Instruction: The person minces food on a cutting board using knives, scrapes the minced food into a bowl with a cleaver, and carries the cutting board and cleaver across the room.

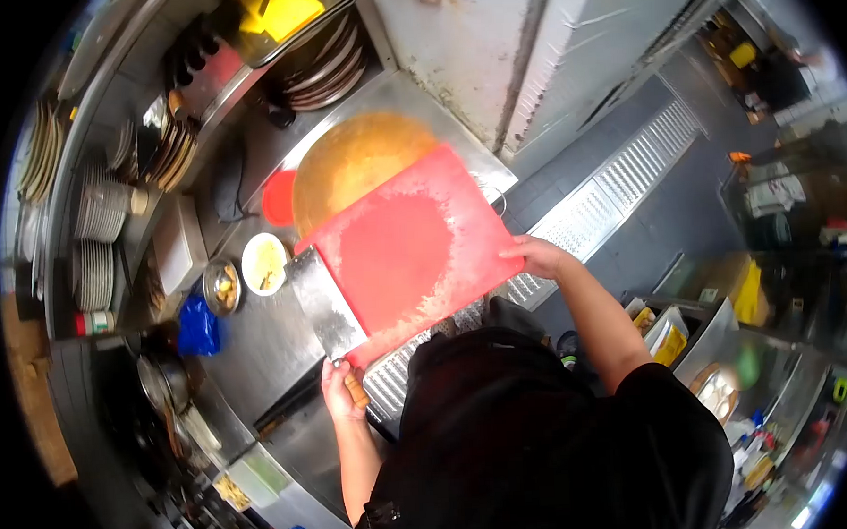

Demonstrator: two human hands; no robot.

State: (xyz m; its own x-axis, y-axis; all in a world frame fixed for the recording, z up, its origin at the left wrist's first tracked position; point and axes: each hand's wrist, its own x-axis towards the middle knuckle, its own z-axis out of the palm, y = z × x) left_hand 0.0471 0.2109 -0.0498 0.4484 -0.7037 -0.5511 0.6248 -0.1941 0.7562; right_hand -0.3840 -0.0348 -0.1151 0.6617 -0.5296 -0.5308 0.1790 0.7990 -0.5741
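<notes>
My right hand [537, 257] is closed on the right edge of a red cutting board [394, 247], thumb on top. The board is raised and tilted, its middle worn-looking with a rough, pale ring. Under its far side lies a round wooden chopping block [353, 159], partly covered. My left hand [340, 393] is wrapped round the wooden handle of a cleaver [323, 302], at the board's near left corner. The cleaver's wide blade lies along the board's left edge. Whether my left fingers also grip the board I cannot tell.
Left of the board stand a white bowl [265, 264] with yellowish food, a metal bowl [221, 287] and a blue bag [198, 325] on the steel counter [257, 352]. Stacked plates [94, 274] fill the left shelves. A floor grate [619, 192] runs to the right.
</notes>
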